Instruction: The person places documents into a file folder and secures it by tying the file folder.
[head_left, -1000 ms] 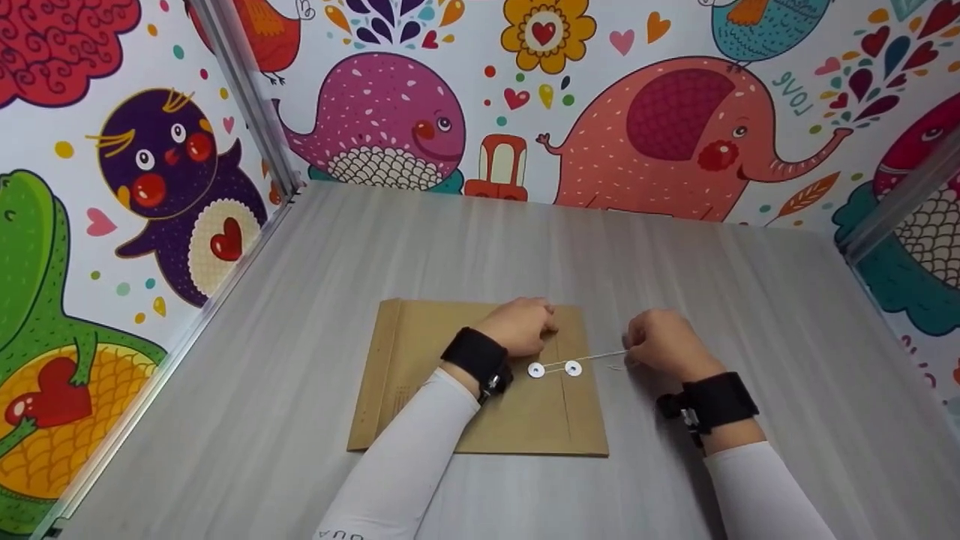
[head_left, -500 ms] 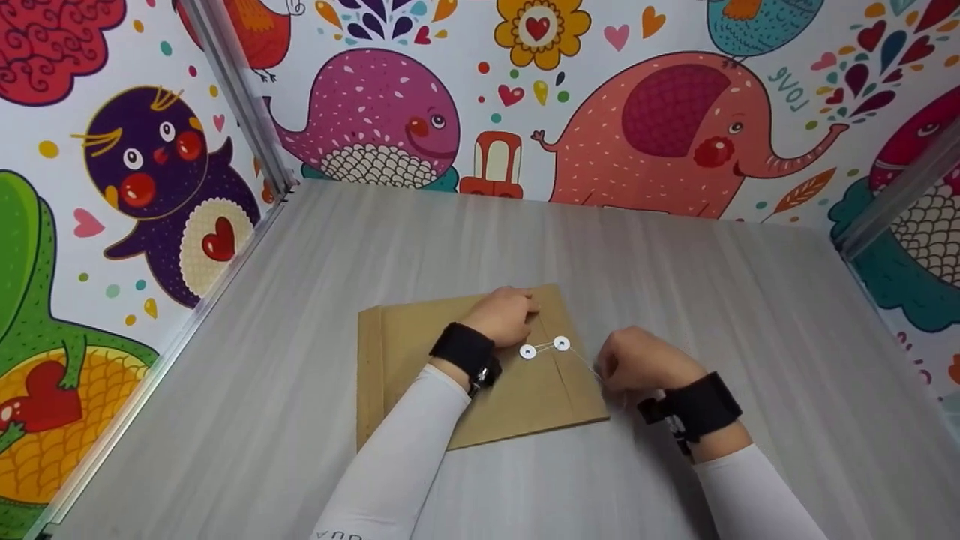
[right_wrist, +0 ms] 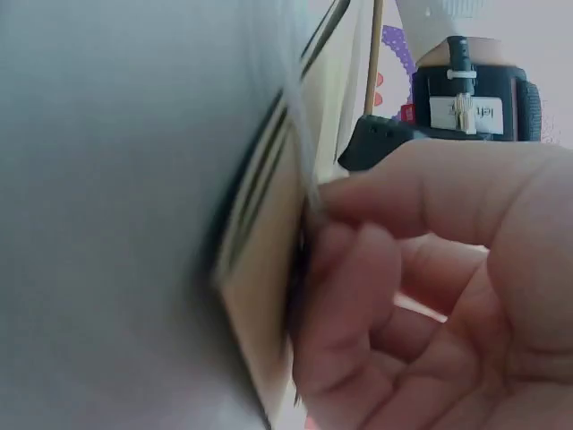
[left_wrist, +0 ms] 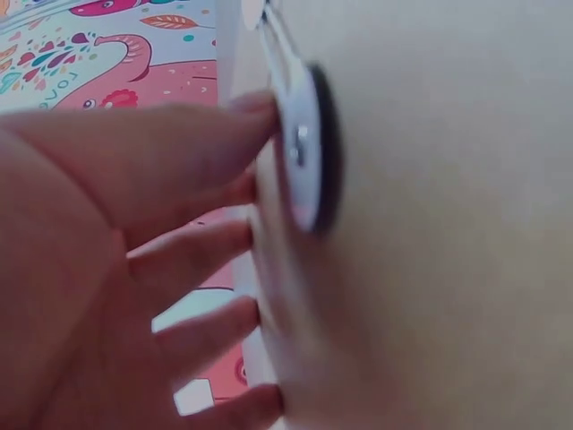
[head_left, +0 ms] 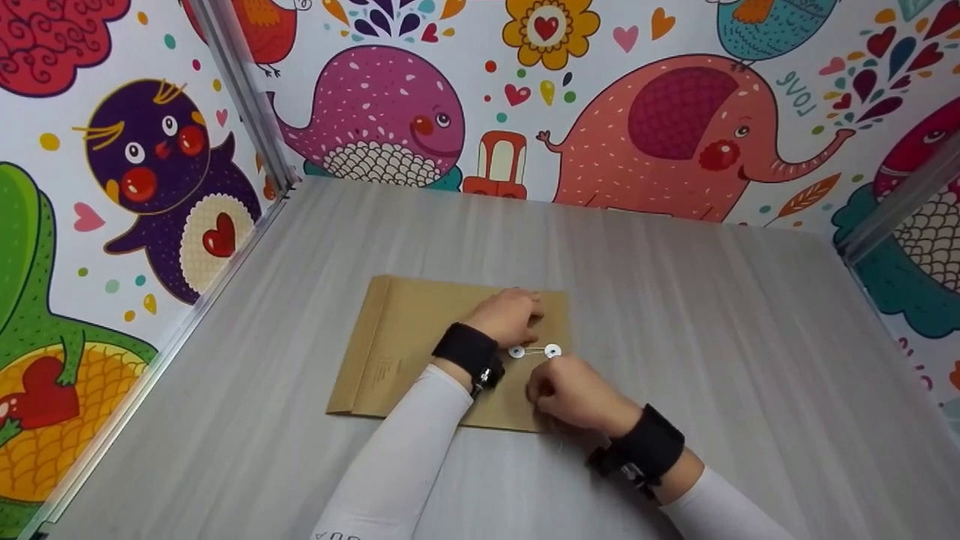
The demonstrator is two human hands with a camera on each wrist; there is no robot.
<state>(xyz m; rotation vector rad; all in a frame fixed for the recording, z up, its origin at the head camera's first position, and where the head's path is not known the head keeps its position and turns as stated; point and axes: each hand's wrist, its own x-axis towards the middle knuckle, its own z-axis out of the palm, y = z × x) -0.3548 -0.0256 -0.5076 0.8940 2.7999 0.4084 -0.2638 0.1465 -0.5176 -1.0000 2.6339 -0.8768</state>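
Observation:
A brown kraft envelope [head_left: 420, 319] lies flat on the table, bearing two white button discs with a thin string wound between them. My left hand [head_left: 506, 316] rests its fingertips on the envelope. Its thumb [left_wrist: 206, 134] touches the edge of the left disc [left_wrist: 304, 152] in the left wrist view. Just below the right disc [head_left: 553, 351], my right hand [head_left: 576, 394] is over the envelope's near right corner. Thumb and forefinger pinch the pale string [right_wrist: 300, 125] in the right wrist view, where the envelope's layered edge [right_wrist: 260, 188] shows beside them.
Grey wood-grain table [head_left: 712, 315] surrounds the envelope. Walls printed with cartoon animals stand at the back and sides, with a metal rail [head_left: 172, 352] along the left edge. Both wrists wear black straps [head_left: 651, 446] with small cameras.
My right hand has swung from the right of the envelope down and leftward over its near right corner, carrying the string. The envelope turned and shifted left; the left hand stays on it.

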